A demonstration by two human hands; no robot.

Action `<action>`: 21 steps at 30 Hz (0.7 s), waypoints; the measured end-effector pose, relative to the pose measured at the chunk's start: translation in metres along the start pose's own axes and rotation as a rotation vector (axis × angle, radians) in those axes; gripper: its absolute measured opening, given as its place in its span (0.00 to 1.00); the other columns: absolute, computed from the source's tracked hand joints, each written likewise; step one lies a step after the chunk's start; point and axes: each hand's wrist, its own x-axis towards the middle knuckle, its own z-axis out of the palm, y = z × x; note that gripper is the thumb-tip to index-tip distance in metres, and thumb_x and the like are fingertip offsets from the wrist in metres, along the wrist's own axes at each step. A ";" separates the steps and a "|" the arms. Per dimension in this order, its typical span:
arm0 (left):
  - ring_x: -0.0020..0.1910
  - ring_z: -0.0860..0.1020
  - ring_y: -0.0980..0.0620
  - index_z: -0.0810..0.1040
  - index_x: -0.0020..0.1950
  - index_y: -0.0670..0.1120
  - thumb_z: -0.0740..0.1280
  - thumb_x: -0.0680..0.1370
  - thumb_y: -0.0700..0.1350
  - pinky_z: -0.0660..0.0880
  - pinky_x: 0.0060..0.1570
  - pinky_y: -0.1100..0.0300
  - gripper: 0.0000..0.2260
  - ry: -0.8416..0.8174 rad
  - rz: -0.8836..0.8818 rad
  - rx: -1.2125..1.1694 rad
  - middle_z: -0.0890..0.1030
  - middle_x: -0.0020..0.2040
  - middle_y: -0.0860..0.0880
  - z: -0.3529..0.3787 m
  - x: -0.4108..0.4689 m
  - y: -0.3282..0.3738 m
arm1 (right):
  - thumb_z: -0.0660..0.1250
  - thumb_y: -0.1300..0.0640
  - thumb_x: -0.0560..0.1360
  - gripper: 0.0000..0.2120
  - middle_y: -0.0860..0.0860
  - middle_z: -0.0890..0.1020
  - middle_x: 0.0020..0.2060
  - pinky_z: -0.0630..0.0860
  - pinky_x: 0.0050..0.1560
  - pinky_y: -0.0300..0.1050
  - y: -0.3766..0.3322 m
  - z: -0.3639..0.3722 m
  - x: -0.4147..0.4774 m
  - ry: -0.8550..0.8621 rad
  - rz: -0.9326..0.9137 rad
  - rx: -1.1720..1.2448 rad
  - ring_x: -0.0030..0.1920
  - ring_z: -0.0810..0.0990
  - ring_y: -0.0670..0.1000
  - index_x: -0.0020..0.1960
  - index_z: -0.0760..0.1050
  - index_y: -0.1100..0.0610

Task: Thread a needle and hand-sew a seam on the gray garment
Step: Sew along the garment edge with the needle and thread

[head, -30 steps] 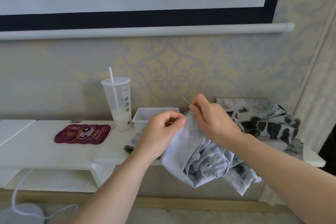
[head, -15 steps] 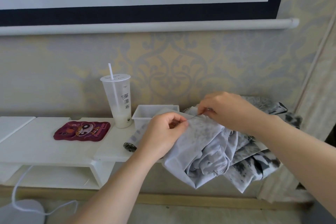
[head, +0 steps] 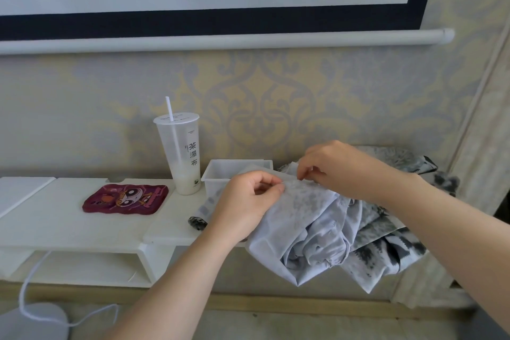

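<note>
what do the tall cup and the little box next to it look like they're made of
Tall cup: looks like frosted translucent plastic, since the straw shows through its wall.
Small box: likely white semi-clear plastic, with thin, smooth, slightly glossy walls.

Pale gray garment [head: 309, 218] with dark mottled print, maroon cartoon-printed pouch [head: 125, 199], white surface [head: 69, 223], yellow-and-gray damask wallpaper [head: 262, 96].

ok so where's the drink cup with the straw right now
In the head view the drink cup stands upright on the white shelf, left of centre, between the dark red pouch and the clear plastic box.
</note>
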 end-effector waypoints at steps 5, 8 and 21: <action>0.36 0.78 0.65 0.81 0.41 0.52 0.70 0.76 0.43 0.70 0.36 0.74 0.05 -0.010 0.004 -0.022 0.83 0.39 0.54 -0.001 -0.001 0.000 | 0.63 0.65 0.76 0.11 0.41 0.78 0.40 0.74 0.47 0.40 -0.001 0.001 -0.001 0.013 0.003 0.075 0.41 0.75 0.43 0.48 0.83 0.54; 0.35 0.78 0.65 0.81 0.42 0.51 0.70 0.76 0.43 0.71 0.36 0.73 0.05 -0.018 -0.006 -0.039 0.83 0.38 0.54 -0.001 -0.001 0.000 | 0.63 0.65 0.76 0.12 0.44 0.82 0.43 0.76 0.48 0.42 -0.001 0.002 -0.001 0.015 0.017 0.111 0.43 0.79 0.46 0.48 0.83 0.54; 0.39 0.80 0.61 0.81 0.43 0.51 0.69 0.76 0.44 0.74 0.38 0.69 0.04 -0.069 -0.019 -0.104 0.84 0.38 0.56 -0.003 0.000 -0.004 | 0.64 0.66 0.75 0.10 0.44 0.83 0.44 0.71 0.45 0.27 -0.002 0.006 -0.003 0.040 -0.013 0.230 0.40 0.76 0.37 0.48 0.83 0.56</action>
